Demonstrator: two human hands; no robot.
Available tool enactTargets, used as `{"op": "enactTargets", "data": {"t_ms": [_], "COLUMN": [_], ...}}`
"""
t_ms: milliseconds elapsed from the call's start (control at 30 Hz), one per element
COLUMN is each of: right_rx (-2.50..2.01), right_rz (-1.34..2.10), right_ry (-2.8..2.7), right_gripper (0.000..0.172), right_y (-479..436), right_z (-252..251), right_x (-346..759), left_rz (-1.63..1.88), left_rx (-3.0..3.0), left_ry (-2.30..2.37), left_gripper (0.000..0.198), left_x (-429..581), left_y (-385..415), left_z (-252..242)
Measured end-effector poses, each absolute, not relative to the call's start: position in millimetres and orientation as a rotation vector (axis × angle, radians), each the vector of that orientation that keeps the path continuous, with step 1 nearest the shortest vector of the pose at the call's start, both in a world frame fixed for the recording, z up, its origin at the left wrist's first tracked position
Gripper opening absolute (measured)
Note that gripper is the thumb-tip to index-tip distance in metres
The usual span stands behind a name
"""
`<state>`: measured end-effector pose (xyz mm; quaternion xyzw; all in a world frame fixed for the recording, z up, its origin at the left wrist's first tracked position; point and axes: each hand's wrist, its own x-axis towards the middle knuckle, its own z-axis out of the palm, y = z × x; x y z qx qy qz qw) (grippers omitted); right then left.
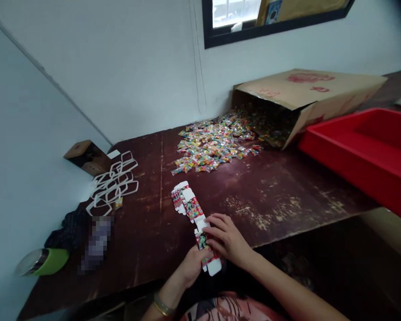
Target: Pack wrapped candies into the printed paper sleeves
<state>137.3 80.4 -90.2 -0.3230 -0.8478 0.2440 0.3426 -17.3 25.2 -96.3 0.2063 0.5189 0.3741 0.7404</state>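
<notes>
At the near edge of the table (280,196), both hands work on 1 small printed carton (207,255), a flat blank with white flaps and a red picture panel. The left hand (191,266) comes up from below and curls around the carton's lower part, fingers closed on it. The right hand (227,239) lies over the top, fingers bent and pressing on the upper flap; how far its thumb wraps behind I cannot tell.

Just beyond the hands lies a fanned stack of blanks (186,203), the top one touching or nearly touching the held carton. Farther back a heap of sweets (214,145) spills from a tipped cardboard box (307,96). A red tray (361,156) sits to the right. Left of the stack are white card offcuts (115,183), and a green cup (43,262) lies at the far left edge.

To fold this well, I judge the left hand should hold the body steady near its creases while the right presses each flap along its scored line, not across the print. Keep the carton above the table edge, so it will not drop into the lap if it slips. Light pressure suits thin card; a hard pinch would dent the panel.
</notes>
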Motion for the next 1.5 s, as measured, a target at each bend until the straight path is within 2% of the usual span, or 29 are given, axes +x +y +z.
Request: {"op": "enactTargets", "data": {"t_ms": [100,233,367,500,700,767,800,867,933,1067,1167,1333,1500], "right_rx": [-0.872,-0.769,-0.49,-0.663,-0.98,-0.957,-0.913,-0.772,-0.665,-0.799,-0.958,-0.934,-0.834], "right_rz": [0.935,1.366,1.727,1.647,1.37,1.341,1.347,1.401,1.455,1.543,1.642,2.151,2.432], "right_ry": [-2.125,-2.125,-2.015,-1.848,-1.872,-1.938,-1.975,-2.043,-2.062,-1.802,-1.402,-0.957,-1.084], "right_gripper": [0.014,0.014,0.022,0.029,0.026,0.024,0.023,0.02,0.017,0.017,0.033,0.026,0.035], "right_y": [87.5,91.0,96.9,98.2,100.6,99.6,98.3,94.5,89.2,71.4,54.7,43.6,53.2], "right_z": [-83.1,-72.6,-62.2,-69.1,-83.2,-75.1,-68.9,-55.2,-45.0,-49.4,-68.0,-86.9,-75.7], "right_x": [138.4,147.9,166.0,177.1,187.0,186.4,185.2,182.1,179.5,175.8,173.9,180.6,196.1], "left_rz": [0.726,0.646,0.584,0.758,1.115,1.077,0.939,0.604,0.476,0.748,0.806,0.714,0.488], "left_rx": [0.528,0.673,0.765,0.769,1.167,1.271,1.289,1.203,1.072,0.983,0.95,1.087,1.109], "left_ry": [1.16,1.102,0.958,1.171,1.587,1.502,1.365,1.057,0.946,1.21,1.244,1.151,1.067], "left_gripper": [0.014,0.017,0.033,0.05,0.043,0.052,0.053,0.046,0.04,0.037,0.037,0.032,0.03], "left_x": [-12.4,-18.9,-17.4,-14.8,-39.5,-39.8,-37.1,-27.8,-16.5,2.9,10.7,10.6,13.7], "left_y": [21.8,21.2,24.6,38.0,64.3,64.0,62.1,56.5,50.1,36.4,25.3,9.6,-3.2], "left_z": [-97.5,-86.1,-72.9,-81.0,-69.7,-57.5,-53.5,-52.4,-60.1,-79.4,-80.7,-75.6,-82.0]}}
